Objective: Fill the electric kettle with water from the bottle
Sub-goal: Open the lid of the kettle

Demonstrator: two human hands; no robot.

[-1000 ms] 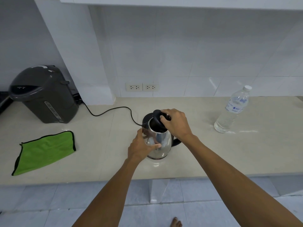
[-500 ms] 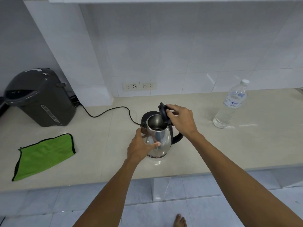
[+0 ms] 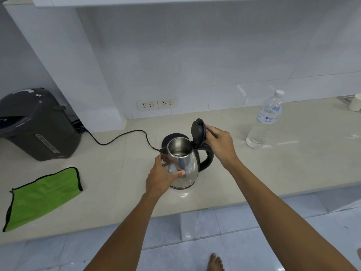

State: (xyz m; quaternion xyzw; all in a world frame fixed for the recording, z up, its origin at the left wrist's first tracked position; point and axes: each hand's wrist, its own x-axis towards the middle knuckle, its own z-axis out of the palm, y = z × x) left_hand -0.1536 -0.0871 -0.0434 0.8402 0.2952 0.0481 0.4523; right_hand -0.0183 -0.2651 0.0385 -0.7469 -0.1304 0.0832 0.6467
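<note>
Taking the kettle (image 3: 182, 165) as the landmark: far to its left, a dark dispenser (image 3: 38, 124) is standing at the back of the table (image 3: 293, 169), and a green cloth (image 3: 42, 194) is lying flat in front of it near the table's edge. A black cord (image 3: 121, 136) is running from beside the dispenser to the base behind the kettle. Two sockets (image 3: 157, 104) are sitting in the wall behind the kettle.

The left hand (image 3: 163, 178) is cupping the kettle's steel body on its left side, thumb across the front and fingers around the far side under the spout. The kettle is standing upright near the middle of the table, its mouth showing a bare steel inside. The right hand (image 3: 217, 142) is pinching the black lid (image 3: 198, 133) at its right edge, holding it tipped up nearly vertical above the handle.

To the right of the kettle and well apart, the bottle (image 3: 264, 122) is standing upright with its white cap on. A white cup (image 3: 355, 102) is showing at the far right edge.
</note>
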